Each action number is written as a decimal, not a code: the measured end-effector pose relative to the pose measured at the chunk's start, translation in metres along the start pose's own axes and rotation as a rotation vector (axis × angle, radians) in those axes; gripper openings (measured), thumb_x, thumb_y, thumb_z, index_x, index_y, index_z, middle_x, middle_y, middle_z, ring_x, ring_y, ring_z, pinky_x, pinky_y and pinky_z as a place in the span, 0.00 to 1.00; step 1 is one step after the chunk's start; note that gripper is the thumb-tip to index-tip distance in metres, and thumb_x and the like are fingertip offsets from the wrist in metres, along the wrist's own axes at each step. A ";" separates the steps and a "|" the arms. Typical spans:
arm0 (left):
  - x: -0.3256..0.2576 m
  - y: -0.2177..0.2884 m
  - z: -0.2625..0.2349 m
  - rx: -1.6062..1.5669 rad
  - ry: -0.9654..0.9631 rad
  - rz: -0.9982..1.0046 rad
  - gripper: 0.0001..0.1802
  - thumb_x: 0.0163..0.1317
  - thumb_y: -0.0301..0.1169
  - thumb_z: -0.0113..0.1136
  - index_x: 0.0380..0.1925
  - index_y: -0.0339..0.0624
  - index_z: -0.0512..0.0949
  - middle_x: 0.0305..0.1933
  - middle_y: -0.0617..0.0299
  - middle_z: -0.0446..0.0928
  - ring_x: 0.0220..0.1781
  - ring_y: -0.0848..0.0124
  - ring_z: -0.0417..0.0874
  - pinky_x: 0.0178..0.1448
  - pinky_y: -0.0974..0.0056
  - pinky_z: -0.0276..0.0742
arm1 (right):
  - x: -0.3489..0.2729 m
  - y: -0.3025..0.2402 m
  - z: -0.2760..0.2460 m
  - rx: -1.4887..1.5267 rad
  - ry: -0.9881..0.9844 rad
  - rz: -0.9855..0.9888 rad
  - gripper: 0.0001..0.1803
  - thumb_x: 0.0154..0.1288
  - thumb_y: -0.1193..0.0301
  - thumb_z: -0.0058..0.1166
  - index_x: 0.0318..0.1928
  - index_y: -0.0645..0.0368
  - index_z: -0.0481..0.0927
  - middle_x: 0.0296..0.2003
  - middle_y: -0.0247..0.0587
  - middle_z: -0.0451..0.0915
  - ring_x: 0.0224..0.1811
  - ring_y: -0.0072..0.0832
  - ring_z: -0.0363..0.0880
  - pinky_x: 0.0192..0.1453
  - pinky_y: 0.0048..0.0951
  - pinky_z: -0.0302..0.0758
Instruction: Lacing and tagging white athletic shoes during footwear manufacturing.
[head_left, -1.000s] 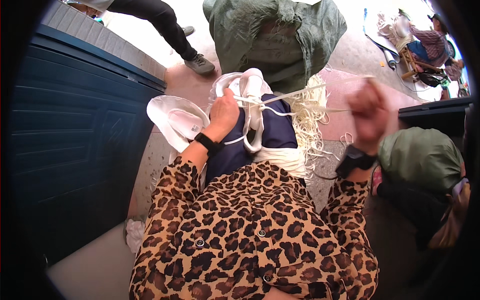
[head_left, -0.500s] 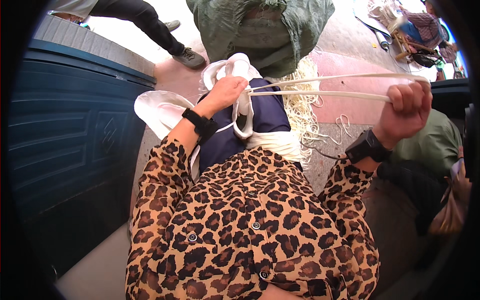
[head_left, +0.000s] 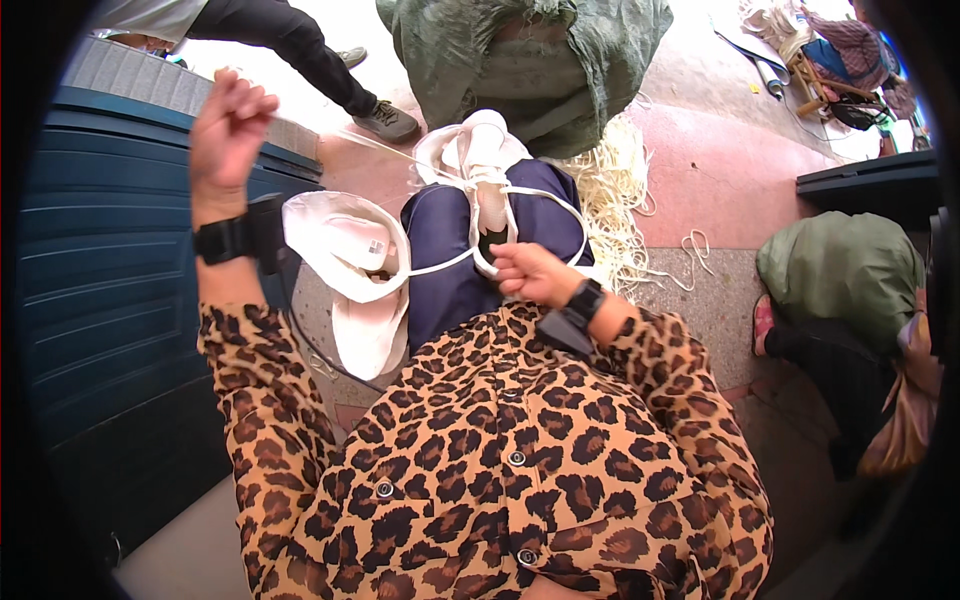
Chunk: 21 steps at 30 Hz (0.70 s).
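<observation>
A white lace-up shoe (head_left: pixel 490 185) rests on my lap between my thighs, its opening toward me. My left hand (head_left: pixel 235 130) is raised at the far left, fingers curled; a white shoelace (head_left: pixel 375 143), blurred by motion, stretches from the shoe toward it and appears held there. My right hand (head_left: pixel 535 272) is closed beside the shoe's heel opening, fingertips at the rim. What it pinches is hidden. A slack lace loop (head_left: pixel 572 208) curves over my right thigh, and another lace length crosses my left thigh.
White shoes (head_left: pixel 345 240) lie beside my left thigh. A heap of cream laces (head_left: pixel 615 185) sits right of my legs. A large green sack (head_left: pixel 530 75) stands ahead, another green bundle (head_left: pixel 840 280) at right. A blue panelled door (head_left: pixel 110 270) borders the left. Other people are nearby.
My left hand has left the shoe and swung far up to the left, drawing lace. My right hand has come from the far right, where it pulled two lace strands, down to the shoe's heel.
</observation>
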<state>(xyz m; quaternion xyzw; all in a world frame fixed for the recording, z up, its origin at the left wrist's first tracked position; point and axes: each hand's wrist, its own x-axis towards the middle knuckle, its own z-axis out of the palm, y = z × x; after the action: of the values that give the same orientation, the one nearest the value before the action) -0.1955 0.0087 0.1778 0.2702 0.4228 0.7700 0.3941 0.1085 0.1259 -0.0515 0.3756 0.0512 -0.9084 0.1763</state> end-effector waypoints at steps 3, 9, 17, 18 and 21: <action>-0.024 0.024 -0.014 0.062 0.250 0.070 0.11 0.66 0.36 0.43 0.32 0.41 0.69 0.16 0.72 0.52 0.18 0.81 0.52 0.27 0.73 0.52 | 0.038 0.005 0.005 0.088 0.032 -0.175 0.13 0.64 0.66 0.47 0.23 0.49 0.62 0.13 0.21 0.52 0.11 0.14 0.46 0.13 0.17 0.44; -0.057 -0.109 -0.006 0.866 0.213 -0.208 0.13 0.63 0.33 0.46 0.43 0.39 0.74 0.21 0.75 0.63 0.20 0.85 0.59 0.24 0.78 0.57 | 0.023 0.010 0.011 0.084 0.182 -0.337 0.12 0.66 0.61 0.44 0.27 0.51 0.64 0.13 0.21 0.50 0.11 0.13 0.44 0.13 0.16 0.43; -0.071 -0.218 0.041 1.002 -0.085 -0.451 0.11 0.59 0.33 0.52 0.35 0.37 0.76 0.20 0.69 0.71 0.18 0.84 0.68 0.20 0.77 0.63 | -0.018 -0.013 -0.016 -0.050 0.004 -0.223 0.13 0.65 0.58 0.43 0.27 0.51 0.64 0.13 0.18 0.50 0.11 0.11 0.44 0.13 0.15 0.41; -0.069 -0.224 0.039 1.031 -0.074 -0.404 0.11 0.57 0.32 0.53 0.33 0.35 0.77 0.21 0.67 0.74 0.20 0.82 0.70 0.23 0.76 0.66 | -0.017 -0.010 -0.011 -0.038 0.009 -0.220 0.13 0.65 0.58 0.43 0.28 0.52 0.65 0.13 0.18 0.51 0.11 0.11 0.45 0.13 0.14 0.42; -0.065 -0.234 0.037 1.129 -0.060 -0.300 0.12 0.53 0.33 0.55 0.32 0.36 0.78 0.25 0.56 0.77 0.26 0.70 0.77 0.30 0.68 0.71 | -0.017 -0.009 -0.009 -0.016 0.013 -0.214 0.13 0.66 0.59 0.42 0.30 0.53 0.66 0.13 0.19 0.51 0.11 0.10 0.45 0.12 0.13 0.43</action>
<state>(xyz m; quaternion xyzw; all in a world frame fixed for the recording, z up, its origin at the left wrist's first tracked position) -0.0438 0.0481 -0.0116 0.3973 0.7899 0.3531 0.3058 0.1221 0.1414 -0.0462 0.3723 0.0996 -0.9192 0.0812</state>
